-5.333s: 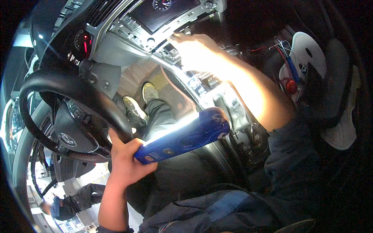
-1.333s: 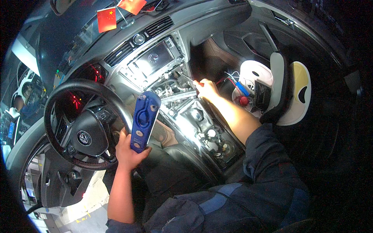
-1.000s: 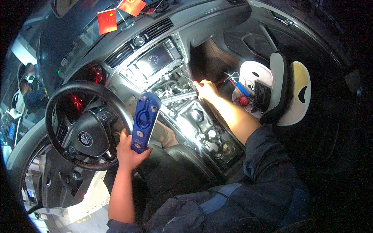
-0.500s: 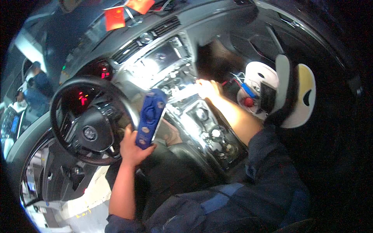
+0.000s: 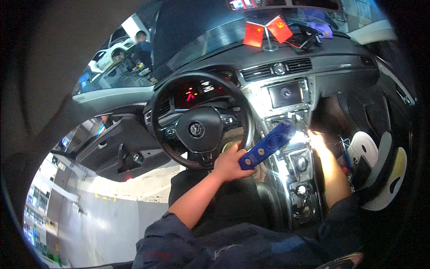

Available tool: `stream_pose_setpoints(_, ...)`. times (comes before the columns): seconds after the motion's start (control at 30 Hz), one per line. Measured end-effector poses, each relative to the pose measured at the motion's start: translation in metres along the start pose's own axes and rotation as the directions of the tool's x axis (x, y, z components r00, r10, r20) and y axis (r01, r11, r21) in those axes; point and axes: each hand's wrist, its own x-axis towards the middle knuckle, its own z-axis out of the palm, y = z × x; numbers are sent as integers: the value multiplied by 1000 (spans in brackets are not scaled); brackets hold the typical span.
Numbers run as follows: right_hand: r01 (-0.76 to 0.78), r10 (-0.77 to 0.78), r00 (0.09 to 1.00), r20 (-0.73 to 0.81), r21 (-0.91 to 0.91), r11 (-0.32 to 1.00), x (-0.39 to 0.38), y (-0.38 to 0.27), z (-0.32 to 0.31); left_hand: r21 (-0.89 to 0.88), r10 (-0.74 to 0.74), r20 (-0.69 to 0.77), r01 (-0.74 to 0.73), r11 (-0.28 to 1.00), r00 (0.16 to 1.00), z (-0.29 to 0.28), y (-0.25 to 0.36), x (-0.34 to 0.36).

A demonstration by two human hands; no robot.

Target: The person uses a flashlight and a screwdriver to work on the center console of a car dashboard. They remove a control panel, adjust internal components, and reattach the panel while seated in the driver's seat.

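Note:
My left hand (image 5: 228, 166) grips a long blue work light (image 5: 266, 145) with silver round pieces near its held end, just beside the steering wheel rim (image 5: 157, 112). The light angles up toward the centre console (image 5: 298, 163), whose trim is off, exposing metal and dark parts. Brightly lit, my right hand (image 5: 317, 140) is closed at the opening below the dashboard screen (image 5: 285, 94); what it holds is too washed out to make out. The gear lever area below it shows bare fittings.
Two small red flags (image 5: 253, 35) stand on the dash. The passenger side holds white-and-yellow panels (image 5: 394, 179) and wires. The open driver's door (image 5: 112, 154) shows the grey shop floor (image 5: 94, 228). Through the windscreen a person (image 5: 142, 49) is by a white car (image 5: 107, 56).
The view has swung up and left, showing more windscreen and open door. Both hands keep their places, the blue light still in my left; the red-handled tool seen earlier in my right is no longer distinct.

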Motion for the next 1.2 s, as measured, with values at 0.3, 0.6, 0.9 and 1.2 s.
stream_pose_setpoints(0.3,324,-427,872,-237,-372,870,14,14,3,-12,-23,-24,23,1000,999,0,-3,-3)
stream_pose_setpoints(0.6,204,-429,903,27,-905,373,-11,10,-9,94,-75,44,71,993,996,4,-6,1)
stream_pose_setpoints(0.9,248,-337,923,-185,-381,891,7,20,-6,-26,-57,9,57,998,998,-2,3,3)
stream_pose_setpoints(1.2,209,-368,870,-327,-431,878,-18,7,10,-41,-36,-14,36,999,999,-1,2,5)
